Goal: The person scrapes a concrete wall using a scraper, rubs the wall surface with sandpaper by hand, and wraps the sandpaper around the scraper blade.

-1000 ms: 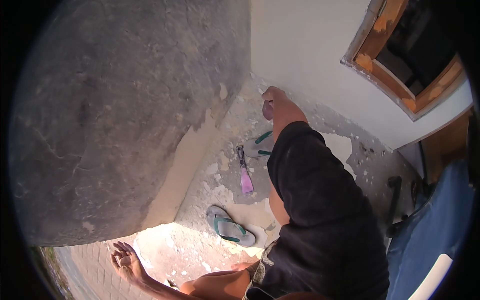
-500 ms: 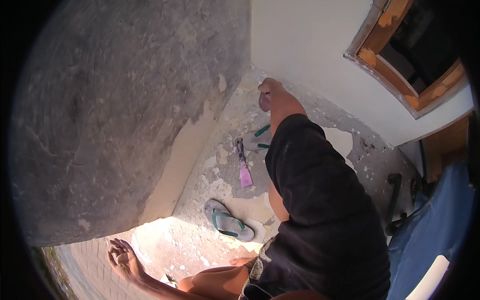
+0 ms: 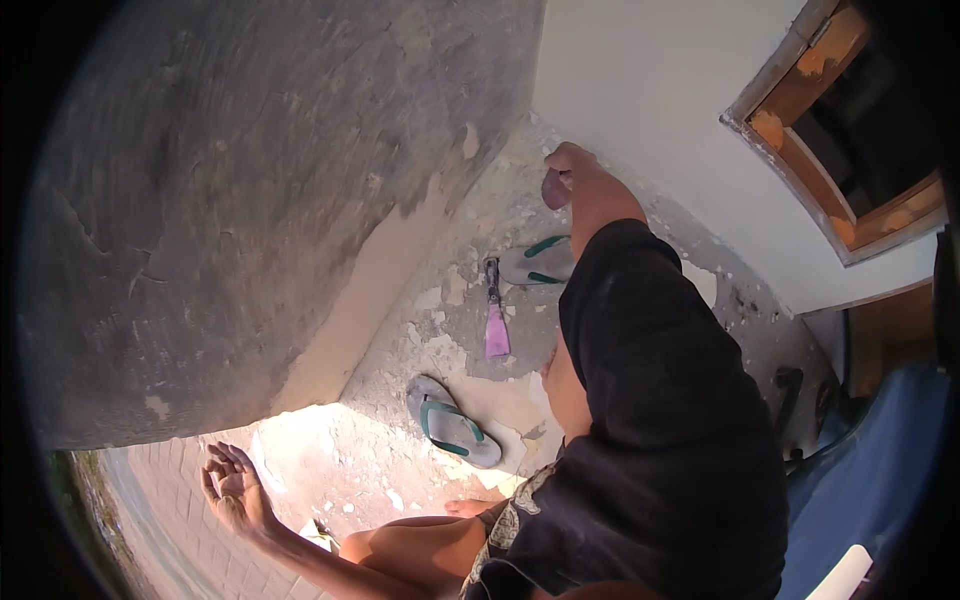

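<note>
My left hand (image 3: pixel 237 492) is at the lower left, palm up with loosely bent fingers apart and nothing in it, over a brightly lit floor. My right hand (image 3: pixel 572 165) is curled near the wall corner at the top; a rounded reddish-brown shape (image 3: pixel 556 190) shows at its fingers, and I cannot make out what it is. Below it, a scraper (image 3: pixel 495 310) with a dark handle end and a pink, flared end lies on the floor. Grey flip-flops with green straps lie around it, one (image 3: pixel 530 262) above and another (image 3: pixel 455 425) below.
A rough grey wall (image 3: pixel 250 200) fills the left and meets a white wall (image 3: pixel 640 80). A wooden window frame (image 3: pixel 800 160) is at upper right. Peeling flakes cover the floor (image 3: pixel 425 335). Blue fabric (image 3: pixel 850 480) lies at right, beside my dark-sleeved arm and bent bare legs.
My view has shifted slightly, so the scraper, right hand and window frame appear farther right and higher. Both hands keep nearly the same poses; the scraper and flip-flops still lie on the floor.
</note>
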The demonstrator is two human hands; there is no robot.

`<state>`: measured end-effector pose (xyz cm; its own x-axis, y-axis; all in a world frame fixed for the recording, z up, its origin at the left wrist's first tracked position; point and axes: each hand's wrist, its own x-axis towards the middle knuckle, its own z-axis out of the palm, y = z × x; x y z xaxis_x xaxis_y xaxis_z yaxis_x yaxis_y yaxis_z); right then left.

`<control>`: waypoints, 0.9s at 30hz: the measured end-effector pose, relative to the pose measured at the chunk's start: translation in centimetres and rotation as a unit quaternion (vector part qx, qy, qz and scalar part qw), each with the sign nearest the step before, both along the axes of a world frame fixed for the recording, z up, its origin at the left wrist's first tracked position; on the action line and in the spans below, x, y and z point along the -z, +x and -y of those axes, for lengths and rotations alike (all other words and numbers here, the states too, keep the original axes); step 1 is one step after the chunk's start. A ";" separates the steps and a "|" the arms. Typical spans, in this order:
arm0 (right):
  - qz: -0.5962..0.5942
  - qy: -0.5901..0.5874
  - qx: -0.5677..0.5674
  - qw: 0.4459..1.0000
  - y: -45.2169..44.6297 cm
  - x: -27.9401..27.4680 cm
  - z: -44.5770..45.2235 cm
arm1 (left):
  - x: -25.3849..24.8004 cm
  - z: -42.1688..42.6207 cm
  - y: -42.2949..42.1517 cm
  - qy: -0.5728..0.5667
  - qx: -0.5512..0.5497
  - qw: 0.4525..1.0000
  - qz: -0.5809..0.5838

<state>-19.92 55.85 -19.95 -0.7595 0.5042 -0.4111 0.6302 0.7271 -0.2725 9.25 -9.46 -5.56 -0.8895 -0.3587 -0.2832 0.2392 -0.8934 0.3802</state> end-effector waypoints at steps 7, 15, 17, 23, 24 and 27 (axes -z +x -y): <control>0.002 -0.025 0.002 1.000 0.1 -1.0 0.8 | -0.3 -0.4 0.0 -0.007 0.007 1.000 -0.003; 0.024 -0.034 0.000 0.999 -0.2 -1.4 1.3 | -0.7 -1.2 0.2 -0.018 0.003 1.000 -0.007; 0.028 -0.027 -0.009 0.999 -0.2 -1.6 1.4 | -0.8 -1.5 0.3 -0.026 0.003 1.000 -0.009; 0.016 -0.029 -0.005 0.999 -0.2 -1.6 1.4 | -0.8 -1.2 0.3 -0.016 0.012 1.000 -0.013; 0.016 -0.035 -0.009 0.999 -0.2 -1.4 1.3 | -0.8 -1.1 0.3 -0.011 0.017 1.000 -0.015; 0.019 -0.044 -0.012 0.999 -0.5 -1.2 1.3 | -0.9 -1.2 0.4 -0.004 0.019 1.000 -0.017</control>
<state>-20.40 54.56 -18.76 -0.7539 0.4472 -0.4812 0.6240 0.7165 -0.3117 9.64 -8.27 -4.66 -0.9120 -0.3260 -0.2489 0.2178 -0.8992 0.3796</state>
